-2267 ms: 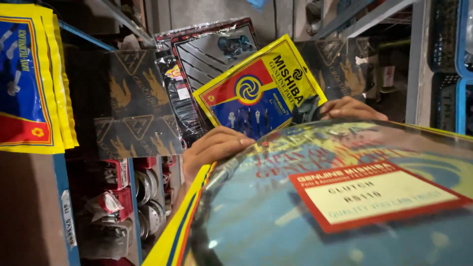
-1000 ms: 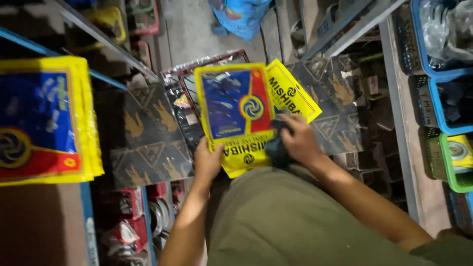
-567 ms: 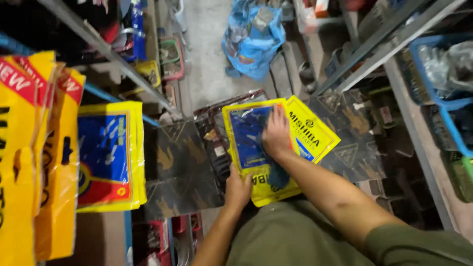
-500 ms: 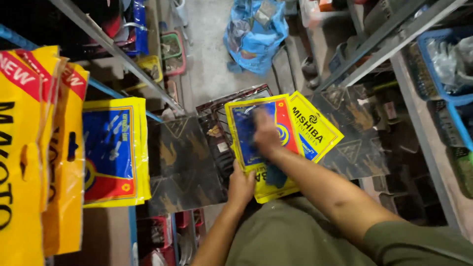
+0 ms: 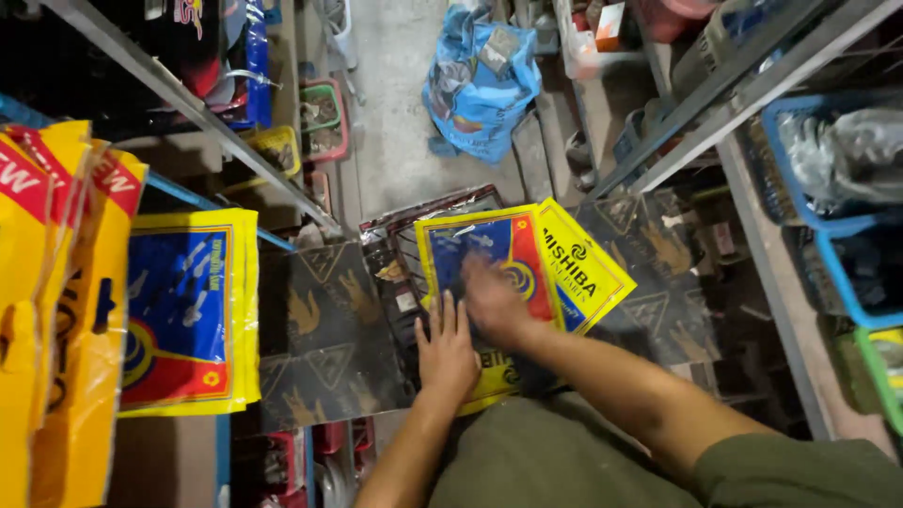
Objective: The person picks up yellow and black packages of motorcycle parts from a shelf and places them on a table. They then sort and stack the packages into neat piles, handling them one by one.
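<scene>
Yellow packet [image 5: 489,282] w/ blue-red panel lies flat on dark packs on the shelf, directly under both hands. Left hand [image 5: 448,350] flat, fingers spread, pressing its lower edge; right hand [image 5: 494,299] open on its middle, blurred, so grip prob. none. Second yellow packet [image 5: 585,273] just right of right hand. Blue bag [image 5: 480,85] on floor beyond hands, holding mixed bits. Vs half a sec ago: right hand slid lower on packet

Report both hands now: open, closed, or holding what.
Left hand: open, fingers flat on the lower edge of the flat yellow and blue plastic packet.
Right hand: open, palm pressed on the same packet's face; holding nothing.
</scene>
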